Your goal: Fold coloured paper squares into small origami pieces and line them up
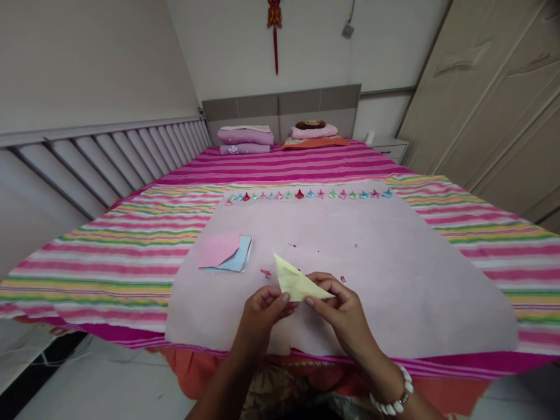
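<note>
A pale yellow sheet of paper (297,281), folded into a triangle, is held up between my two hands over the white sheet. My left hand (265,309) pinches its lower left corner between thumb and fingers. With thumb below and fingers behind, my right hand (341,303) grips its lower right side; a white bead bracelet (396,399) circles that wrist. To the left lies a stack of coloured paper (221,251), pink on top and blue underneath. Small red paper scraps (265,273) lie close to my hands.
A row of small folded paper pieces (300,194) in several colours lines the far edge of the white sheet (371,251). The sheet lies on a striped bedspread (122,245). Folded bedding (245,140) rests by the headboard (280,108); a slatted rail (126,151) runs along the left.
</note>
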Tool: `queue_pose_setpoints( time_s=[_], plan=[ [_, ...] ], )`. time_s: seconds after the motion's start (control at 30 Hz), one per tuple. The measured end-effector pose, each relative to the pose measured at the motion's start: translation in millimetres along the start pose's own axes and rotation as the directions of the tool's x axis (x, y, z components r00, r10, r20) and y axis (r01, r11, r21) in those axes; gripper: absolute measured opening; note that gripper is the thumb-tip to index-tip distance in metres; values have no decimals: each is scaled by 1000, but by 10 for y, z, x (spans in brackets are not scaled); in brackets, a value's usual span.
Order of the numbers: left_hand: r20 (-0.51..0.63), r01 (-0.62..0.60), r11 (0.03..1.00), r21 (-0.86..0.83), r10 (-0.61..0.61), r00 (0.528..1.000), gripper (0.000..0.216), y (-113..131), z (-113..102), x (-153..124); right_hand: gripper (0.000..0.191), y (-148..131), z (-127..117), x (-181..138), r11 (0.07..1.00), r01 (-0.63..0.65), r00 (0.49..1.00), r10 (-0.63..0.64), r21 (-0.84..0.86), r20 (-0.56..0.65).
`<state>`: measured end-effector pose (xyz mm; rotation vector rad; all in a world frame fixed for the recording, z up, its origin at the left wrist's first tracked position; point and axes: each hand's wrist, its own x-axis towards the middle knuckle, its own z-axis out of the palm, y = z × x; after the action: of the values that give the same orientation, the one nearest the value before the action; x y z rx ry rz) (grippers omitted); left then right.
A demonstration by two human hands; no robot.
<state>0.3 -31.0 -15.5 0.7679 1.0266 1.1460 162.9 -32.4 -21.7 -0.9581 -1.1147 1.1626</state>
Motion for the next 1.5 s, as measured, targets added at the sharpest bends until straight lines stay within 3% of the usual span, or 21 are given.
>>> queue_pose_setpoints(
  time_s=[0.07,0.2,0.23,0.37,0.47,0.63,0.8,0.9,1.0,1.17,1.5],
  plan=[
    [12,-49,998,34,48,999,23,-8,-12,-3,17,-20,4,-9,1000,-4,1000,4,27,-22],
    [18,-174,979,106,173,985,19,-28,-32,-8,57,-43,13,-15,982,-89,996,90,166,-1],
    [21,-199,972,129,198,980,17,-32,-37,-11,58,-48,13,-14,980,-112,994,112,165,9],
    [59,-281,926,253,275,960,13,-42,-72,-24,32,-99,14,-6,986,-167,984,166,12,60],
    [90,-311,894,322,298,950,12,-51,-108,-27,15,-172,24,-1,983,-117,989,128,-141,73],
    [90,-292,909,296,278,956,15,-53,-131,-9,13,-241,39,8,972,-51,993,75,-228,94],
    [191,-169,958,232,125,974,17,-17,-101,7,14,-211,36,17,971,-62,989,91,-232,113],
    [196,-133,955,265,81,977,19,-20,-106,9,14,-197,43,10,972,-96,985,124,-215,121],
    [181,-177,926,334,122,976,19,-39,-125,10,14,-187,53,5,970,-142,981,164,-198,102],
    [195,-322,790,522,258,946,17,-44,-119,0,21,-171,52,12,961,-202,974,216,-191,60],
    [211,-192,909,369,119,970,22,89,-67,48,27,-166,82,-5,945,-248,943,286,-213,172]
  ],
)
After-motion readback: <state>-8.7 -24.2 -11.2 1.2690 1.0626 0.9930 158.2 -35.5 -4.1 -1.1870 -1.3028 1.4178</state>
